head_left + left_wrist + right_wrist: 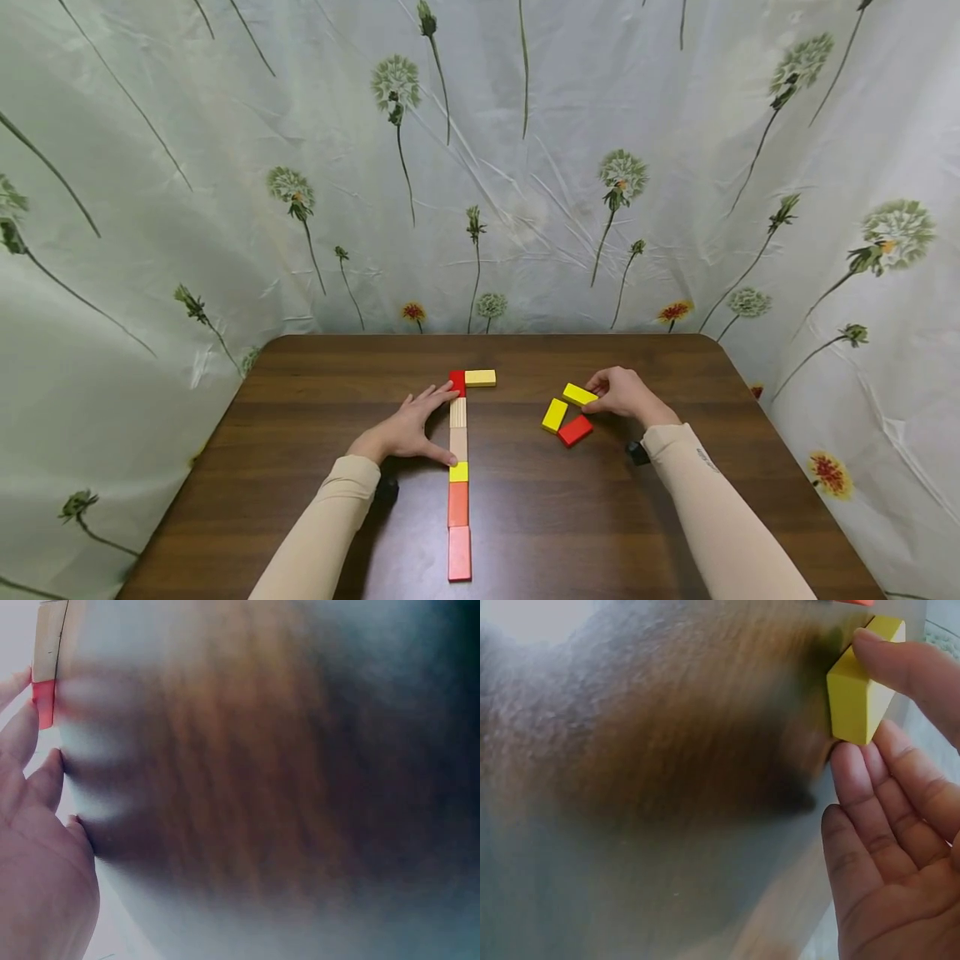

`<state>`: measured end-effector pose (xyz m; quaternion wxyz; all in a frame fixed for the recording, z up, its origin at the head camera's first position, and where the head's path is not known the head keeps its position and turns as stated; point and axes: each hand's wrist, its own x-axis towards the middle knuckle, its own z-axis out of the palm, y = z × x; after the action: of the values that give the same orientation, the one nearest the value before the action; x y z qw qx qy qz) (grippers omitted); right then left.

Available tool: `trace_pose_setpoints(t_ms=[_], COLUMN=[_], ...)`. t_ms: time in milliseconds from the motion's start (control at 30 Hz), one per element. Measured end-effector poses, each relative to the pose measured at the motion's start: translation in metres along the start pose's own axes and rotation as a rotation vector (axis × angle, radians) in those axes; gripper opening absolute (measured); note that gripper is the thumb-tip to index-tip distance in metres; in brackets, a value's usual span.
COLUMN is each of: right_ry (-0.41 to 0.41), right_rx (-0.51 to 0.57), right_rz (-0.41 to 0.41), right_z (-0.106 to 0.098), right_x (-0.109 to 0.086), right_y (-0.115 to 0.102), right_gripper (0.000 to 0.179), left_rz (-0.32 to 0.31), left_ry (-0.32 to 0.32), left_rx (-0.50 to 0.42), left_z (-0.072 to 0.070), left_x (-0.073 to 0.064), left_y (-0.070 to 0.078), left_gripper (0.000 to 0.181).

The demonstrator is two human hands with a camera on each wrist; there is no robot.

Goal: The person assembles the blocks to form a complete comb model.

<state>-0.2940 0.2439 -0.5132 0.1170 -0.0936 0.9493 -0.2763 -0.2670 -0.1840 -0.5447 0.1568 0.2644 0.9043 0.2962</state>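
Down the table runs a straight row of blocks: a red block (pixel 457 380) at its far end, a striped wooden block (pixel 458 412), a plain wooden block (pixel 458 444), a yellow block (pixel 458 472) and two reddish blocks, the nearest one (pixel 460 553) pinker. My left hand (pixel 405 429) spreads along its left side; fingertips touch the red block, also visible in the left wrist view (pixel 43 705), and the thumb lies by the yellow one. My right hand (pixel 626 395) pinches another yellow block (pixel 850 705) between thumb and fingers, near the table surface.
A pale yellow block (pixel 481 378) lies crosswise against the row's far end, on its right. Beside my right hand are a loose yellow block (pixel 555 415) and a red block (pixel 575 431). The brown table (pixel 315 417) ends at a flowered curtain (pixel 525 208).
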Motion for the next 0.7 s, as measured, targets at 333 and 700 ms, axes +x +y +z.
trace_pose_setpoints(t_ms=[333, 700], right_ry=[0.060, 0.086], right_rx=[0.079, 0.148], right_rz=[0.030, 0.035], right_z=[0.0061, 0.0088], right_x=[-0.0085, -0.0075], right_y=[0.0088, 0.0103], right_gripper=[0.032, 0.031], left_rz=[0.011, 0.013], left_ry=[-0.005, 0.009], left_rx=[-0.017, -0.016], left_z=[-0.0011, -0.0014], left_x=[0.0019, -0.0002], left_y=[0.0010, -0.0001], left_gripper=[0.116, 0.116])
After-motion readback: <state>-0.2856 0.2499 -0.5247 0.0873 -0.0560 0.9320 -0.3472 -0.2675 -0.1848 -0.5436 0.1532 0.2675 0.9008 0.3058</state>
